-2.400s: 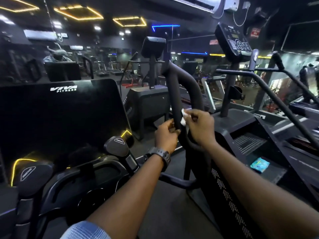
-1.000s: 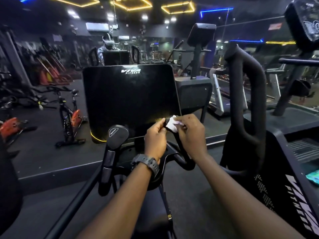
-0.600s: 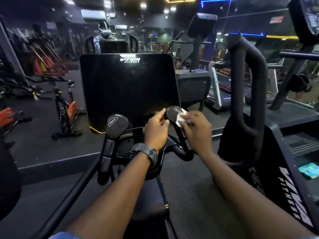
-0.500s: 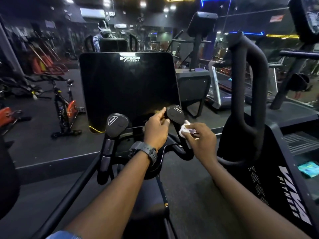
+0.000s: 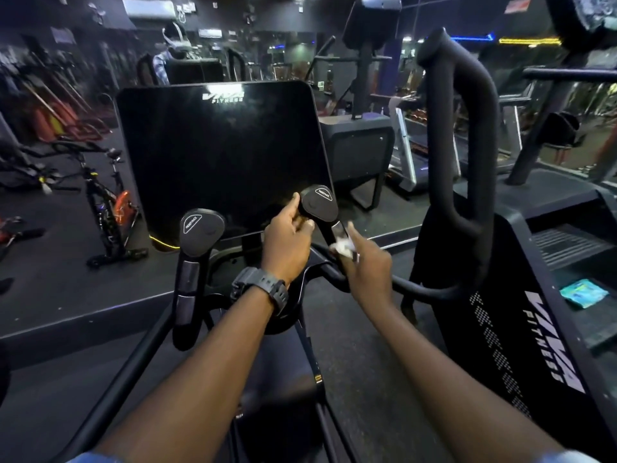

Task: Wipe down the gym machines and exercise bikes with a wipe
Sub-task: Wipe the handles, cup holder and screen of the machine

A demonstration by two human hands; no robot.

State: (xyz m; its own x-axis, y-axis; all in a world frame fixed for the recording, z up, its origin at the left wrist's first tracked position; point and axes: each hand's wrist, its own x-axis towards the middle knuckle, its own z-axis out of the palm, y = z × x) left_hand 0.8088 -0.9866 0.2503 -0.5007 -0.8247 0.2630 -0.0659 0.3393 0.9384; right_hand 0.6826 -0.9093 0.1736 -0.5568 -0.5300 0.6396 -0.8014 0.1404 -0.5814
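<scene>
Mid-wipe on the bike's right handle (image 5: 329, 225): left hand (image 5: 288, 240) gripped just under its knob to steady it, right hand (image 5: 365, 262) pinched the wipe (image 5: 344, 244) against the stem, so next up was probably rubbing further down.

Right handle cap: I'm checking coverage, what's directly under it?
Under the right handle cap the right hand presses a white wipe against the stem; the stem's far side is hidden.
</scene>
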